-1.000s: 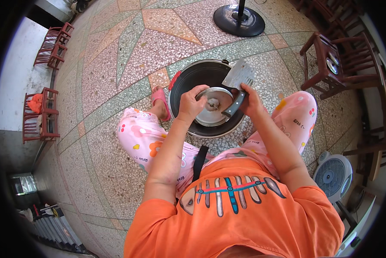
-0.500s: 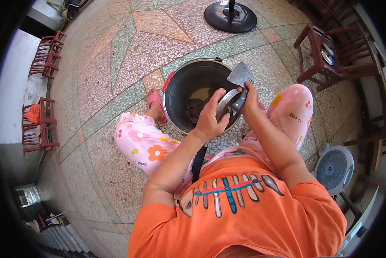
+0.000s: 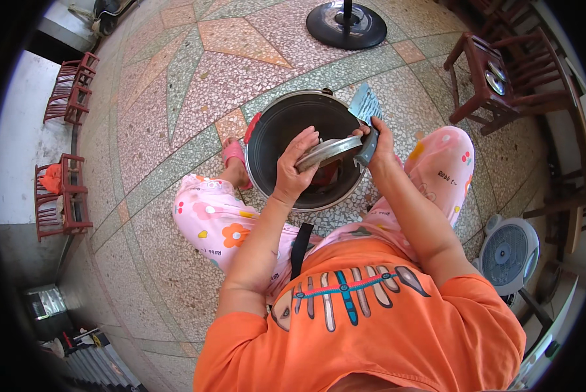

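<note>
My left hand [image 3: 297, 161] is wrapped round a shallow, round metal dish or lid [image 3: 329, 151], seen nearly edge-on. In my right hand [image 3: 382, 140] is a crinkle cutter [image 3: 365, 104], its wavy blade pointing away from me and its dark handle in my fist. Some right fingertips reach the dish's far end, so both hands meet there. Below them, between my feet, stands a wide dark wok [image 3: 283, 104] with red grips on its left rim. Something reddish shows inside the wok, too hidden to name.
A wooden chair [image 3: 475, 91] with two small shiny metal dishes [image 3: 494, 83] stands at right. Behind the wok is a round black stand base [image 3: 346, 26]. A grey fan [image 3: 509, 253] is at my right side. More wooden chairs [image 3: 61, 196] line the left wall.
The metal dish has tilted flatter, and my left hand has shifted a little left along it. The cutter in my right hand has turned slightly, its blade now looking bluish.
</note>
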`<action>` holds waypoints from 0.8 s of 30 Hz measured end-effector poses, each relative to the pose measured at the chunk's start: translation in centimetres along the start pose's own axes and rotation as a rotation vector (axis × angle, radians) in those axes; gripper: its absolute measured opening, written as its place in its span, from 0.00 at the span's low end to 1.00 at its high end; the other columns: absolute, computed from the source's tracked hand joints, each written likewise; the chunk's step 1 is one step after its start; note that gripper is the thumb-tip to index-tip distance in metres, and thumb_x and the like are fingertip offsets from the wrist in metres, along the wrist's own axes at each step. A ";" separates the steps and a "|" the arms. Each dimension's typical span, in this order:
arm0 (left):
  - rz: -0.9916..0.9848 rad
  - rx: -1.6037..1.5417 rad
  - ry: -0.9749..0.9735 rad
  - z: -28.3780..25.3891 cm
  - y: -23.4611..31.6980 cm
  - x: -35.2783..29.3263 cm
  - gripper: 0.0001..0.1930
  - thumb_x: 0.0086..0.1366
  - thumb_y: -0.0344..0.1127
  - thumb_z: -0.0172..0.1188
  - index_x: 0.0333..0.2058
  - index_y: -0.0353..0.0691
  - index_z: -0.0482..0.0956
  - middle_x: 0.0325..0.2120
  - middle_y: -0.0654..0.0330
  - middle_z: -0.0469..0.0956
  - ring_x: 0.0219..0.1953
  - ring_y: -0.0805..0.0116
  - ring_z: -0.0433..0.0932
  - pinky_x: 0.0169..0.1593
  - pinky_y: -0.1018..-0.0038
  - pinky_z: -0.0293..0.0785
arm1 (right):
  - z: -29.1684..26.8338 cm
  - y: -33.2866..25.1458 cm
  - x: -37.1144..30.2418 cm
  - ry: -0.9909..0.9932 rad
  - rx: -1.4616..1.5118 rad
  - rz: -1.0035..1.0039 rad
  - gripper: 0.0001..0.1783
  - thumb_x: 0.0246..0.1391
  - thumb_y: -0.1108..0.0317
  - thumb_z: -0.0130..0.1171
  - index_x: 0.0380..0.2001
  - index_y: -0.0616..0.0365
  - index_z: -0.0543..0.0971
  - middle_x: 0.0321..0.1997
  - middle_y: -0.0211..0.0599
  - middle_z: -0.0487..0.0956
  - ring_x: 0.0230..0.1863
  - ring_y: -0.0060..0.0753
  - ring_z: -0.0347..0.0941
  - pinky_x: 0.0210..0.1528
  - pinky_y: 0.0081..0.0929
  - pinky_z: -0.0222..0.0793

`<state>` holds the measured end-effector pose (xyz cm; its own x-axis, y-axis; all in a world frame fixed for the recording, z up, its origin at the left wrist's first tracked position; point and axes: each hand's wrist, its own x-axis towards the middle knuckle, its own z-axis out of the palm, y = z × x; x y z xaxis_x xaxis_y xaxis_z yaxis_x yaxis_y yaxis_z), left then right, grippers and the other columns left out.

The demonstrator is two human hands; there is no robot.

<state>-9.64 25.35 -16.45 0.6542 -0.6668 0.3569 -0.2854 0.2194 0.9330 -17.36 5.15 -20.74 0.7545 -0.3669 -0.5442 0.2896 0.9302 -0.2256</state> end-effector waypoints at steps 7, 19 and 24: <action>0.045 0.317 0.121 -1.5 0.0 0.2 0.21 0.48 0.14 0.56 0.42 0.37 0.78 0.43 0.55 0.79 0.46 0.61 0.79 0.51 0.73 0.74 | 1.4 0.5 -1.1 0.068 -0.071 -0.114 0.10 0.62 0.59 0.48 0.30 0.51 0.68 0.20 0.36 0.71 0.23 0.38 0.68 0.28 0.37 0.69; 0.263 0.761 0.344 -6.8 -0.1 1.3 0.20 0.46 0.17 0.57 0.39 0.41 0.81 0.39 0.54 0.81 0.43 0.58 0.79 0.48 0.69 0.70 | 3.9 -0.2 -6.7 -0.074 -1.105 -0.102 0.16 0.57 0.56 0.55 0.32 0.59 0.74 0.15 0.32 0.71 0.11 0.23 0.64 0.14 0.20 0.59; 0.259 0.784 0.383 -6.6 -0.3 1.4 0.20 0.47 0.18 0.57 0.40 0.41 0.81 0.40 0.56 0.81 0.44 0.59 0.78 0.49 0.68 0.69 | 4.0 0.1 -7.4 -0.195 -1.081 -0.054 0.17 0.57 0.55 0.54 0.36 0.61 0.75 0.17 0.32 0.72 0.12 0.21 0.65 0.13 0.19 0.60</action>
<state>-4.02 29.07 -15.97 0.6512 -0.3507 0.6730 -0.7589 -0.3114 0.5720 -20.59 7.97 -13.54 0.8641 -0.3097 -0.3969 -0.2720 0.3763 -0.8857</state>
